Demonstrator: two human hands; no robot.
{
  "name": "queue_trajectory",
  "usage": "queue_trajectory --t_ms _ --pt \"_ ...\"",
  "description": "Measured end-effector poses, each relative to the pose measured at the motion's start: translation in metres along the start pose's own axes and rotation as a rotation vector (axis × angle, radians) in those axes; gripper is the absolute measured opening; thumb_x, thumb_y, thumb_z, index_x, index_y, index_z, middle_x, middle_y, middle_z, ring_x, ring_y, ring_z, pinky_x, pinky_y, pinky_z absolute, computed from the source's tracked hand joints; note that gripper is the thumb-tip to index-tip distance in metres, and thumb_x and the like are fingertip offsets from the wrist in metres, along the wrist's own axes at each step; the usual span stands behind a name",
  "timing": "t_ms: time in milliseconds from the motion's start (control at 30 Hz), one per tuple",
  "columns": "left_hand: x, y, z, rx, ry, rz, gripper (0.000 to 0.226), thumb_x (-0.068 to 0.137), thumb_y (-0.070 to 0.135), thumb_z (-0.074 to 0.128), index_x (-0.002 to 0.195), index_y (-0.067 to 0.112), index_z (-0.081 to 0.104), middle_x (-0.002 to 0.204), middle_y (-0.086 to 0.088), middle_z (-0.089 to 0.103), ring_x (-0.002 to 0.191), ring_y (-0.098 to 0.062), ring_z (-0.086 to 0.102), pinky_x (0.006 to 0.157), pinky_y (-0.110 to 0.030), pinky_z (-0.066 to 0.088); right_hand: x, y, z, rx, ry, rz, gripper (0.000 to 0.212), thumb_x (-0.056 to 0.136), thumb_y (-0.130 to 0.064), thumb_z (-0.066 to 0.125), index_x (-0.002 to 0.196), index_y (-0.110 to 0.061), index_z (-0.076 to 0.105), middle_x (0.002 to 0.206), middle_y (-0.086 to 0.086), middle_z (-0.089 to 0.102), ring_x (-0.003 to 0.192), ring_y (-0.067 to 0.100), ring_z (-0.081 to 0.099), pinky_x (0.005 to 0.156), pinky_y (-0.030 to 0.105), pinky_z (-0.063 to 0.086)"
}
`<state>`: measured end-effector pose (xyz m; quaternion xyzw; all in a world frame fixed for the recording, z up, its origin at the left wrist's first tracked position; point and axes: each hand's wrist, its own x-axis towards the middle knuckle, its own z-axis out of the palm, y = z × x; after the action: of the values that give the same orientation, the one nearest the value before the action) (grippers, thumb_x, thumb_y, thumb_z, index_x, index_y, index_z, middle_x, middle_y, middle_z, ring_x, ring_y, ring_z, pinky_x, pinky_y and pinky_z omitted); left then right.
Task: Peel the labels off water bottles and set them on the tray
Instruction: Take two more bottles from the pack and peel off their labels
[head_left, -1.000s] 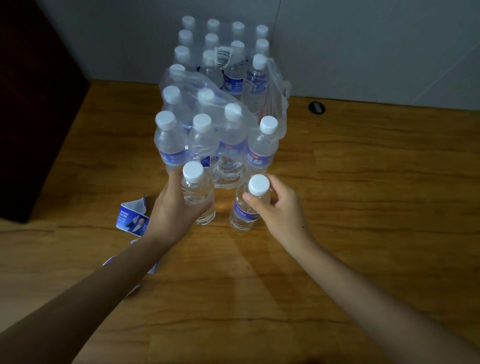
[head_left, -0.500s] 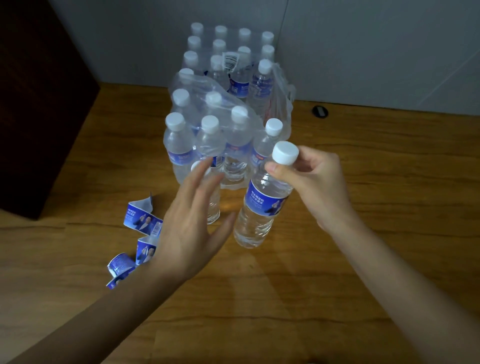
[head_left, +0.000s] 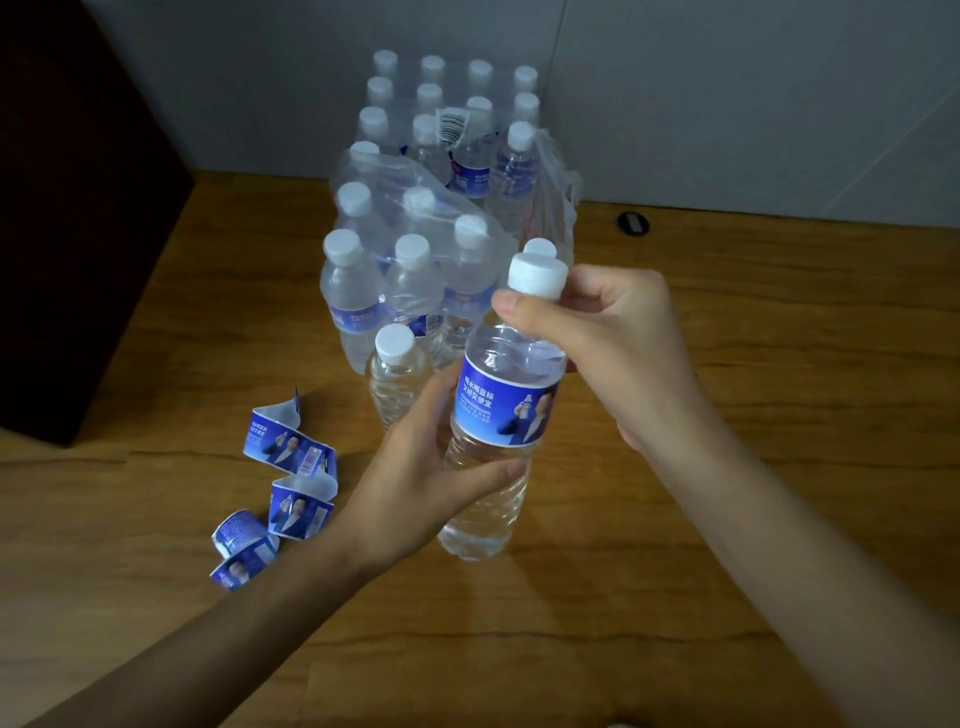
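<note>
Above the wooden table, labelled bottle near-upright, neck pinched by right hand, body gripped below blue label by left hand.

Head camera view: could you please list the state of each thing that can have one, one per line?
Held bottle: capped, blue label on, lifted in both hands.
Left hand: wrapped around the lower body.
Right hand: pinching the neck below the cap.
Bare bottle: capped, no label, standing on the table.
Peeled labels: loose, curled on the table.
Shrink-wrapped pack: wrap torn open, bottles upright.
</note>
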<state>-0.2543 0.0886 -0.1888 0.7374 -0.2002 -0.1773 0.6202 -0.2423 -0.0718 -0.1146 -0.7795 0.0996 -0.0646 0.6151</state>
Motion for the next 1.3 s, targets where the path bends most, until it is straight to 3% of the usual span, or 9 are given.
queue_trajectory --t_ms 133,233,333,433,567,700,867,1033,1300 --pt "0.002 0.009 -0.004 -0.177 -0.064 -0.055 0.066 0.07 0.008 0.078 0.129 0.018 0.049 0.12 -0.004 0.066 0.11 -0.018 0.064 0.088 -0.028 0.053 -0.001 -0.006 -0.004 0.014 -0.066 0.06 0.017 0.084 -0.029 0.068 0.086 -0.013 0.071 0.081 0.002 0.073 0.07 0.016 0.069 0.057 0.022 0.05" --pt "0.003 0.017 -0.009 -0.302 -0.165 -0.107 0.057 0.073 -0.001 0.072 0.125 0.012 0.052 0.114 -0.003 0.07 0.102 -0.015 0.068 0.08 -0.022 0.053 0.001 -0.006 -0.01 0.107 -0.214 0.174 0.02 0.087 -0.035 0.063 0.092 -0.016 0.066 0.085 -0.005 0.072 0.062 0.004 0.065 0.056 0.02 0.048" --pt "0.003 0.02 -0.012 -0.357 -0.235 -0.117 0.055 0.074 0.005 0.071 0.125 0.01 0.052 0.113 -0.006 0.069 0.102 -0.019 0.068 0.08 -0.024 0.053 0.002 -0.006 -0.01 0.186 -0.211 0.203 0.018 0.084 -0.031 0.064 0.093 -0.015 0.066 0.081 -0.006 0.071 0.068 0.005 0.066 0.054 0.02 0.048" --pt "0.004 0.021 -0.008 -0.319 -0.199 -0.132 0.057 0.071 0.009 0.074 0.124 0.014 0.053 0.113 -0.007 0.07 0.102 -0.022 0.068 0.082 -0.028 0.055 0.001 -0.009 -0.007 0.19 -0.116 0.154 0.001 0.084 -0.018 0.066 0.085 -0.018 0.066 0.074 -0.005 0.07 0.065 0.004 0.066 0.052 0.016 0.047" --pt "0.005 0.02 0.004 -0.107 -0.003 -0.089 0.061 0.066 0.015 0.08 0.118 0.028 0.053 0.111 0.007 0.069 0.099 -0.007 0.067 0.082 -0.019 0.053 0.0 -0.013 -0.001 0.19 -0.033 0.082 0.009 0.078 -0.013 0.073 0.084 -0.015 0.066 0.068 -0.005 0.069 0.063 0.006 0.067 0.053 0.017 0.048" --pt "0.0 0.017 0.013 0.001 0.105 -0.066 0.065 0.072 0.021 0.08 0.127 0.03 0.047 0.114 0.01 0.067 0.105 -0.005 0.064 0.088 -0.029 0.053 0.0 -0.011 0.006 0.211 0.04 0.095 0.017 0.075 -0.013 0.076 0.087 -0.01 0.066 0.063 -0.006 0.068 0.06 0.006 0.067 0.051 0.017 0.047" --pt "-0.002 0.023 0.0 -0.136 0.006 -0.079 0.067 0.064 0.022 0.081 0.124 0.025 0.052 0.111 0.006 0.071 0.1 -0.011 0.068 0.082 -0.022 0.054 -0.003 -0.005 0.004 0.175 -0.087 0.065 0.018 0.082 -0.023 0.071 0.096 -0.013 0.068 0.086 0.001 0.073 0.08 0.01 0.07 0.068 0.021 0.051" --pt "0.0 0.028 -0.007 -0.266 -0.101 -0.133 0.062 0.062 0.019 0.078 0.12 0.017 0.056 0.11 -0.006 0.072 0.1 -0.021 0.069 0.08 -0.025 0.055 -0.003 -0.005 -0.011 0.249 -0.323 0.089 0.015 0.08 -0.028 0.059 0.09 -0.024 0.07 0.085 -0.009 0.073 0.08 0.004 0.068 0.062 0.013 0.048" --pt "0.001 0.028 0.003 -0.186 -0.05 -0.133 0.062 0.061 0.021 0.081 0.118 0.019 0.056 0.108 -0.003 0.071 0.097 -0.017 0.069 0.081 -0.029 0.056 -0.005 -0.003 -0.008 0.256 -0.241 0.009 0.012 0.081 -0.02 0.065 0.092 -0.017 0.069 0.077 -0.007 0.073 0.072 0.004 0.068 0.057 0.015 0.048"
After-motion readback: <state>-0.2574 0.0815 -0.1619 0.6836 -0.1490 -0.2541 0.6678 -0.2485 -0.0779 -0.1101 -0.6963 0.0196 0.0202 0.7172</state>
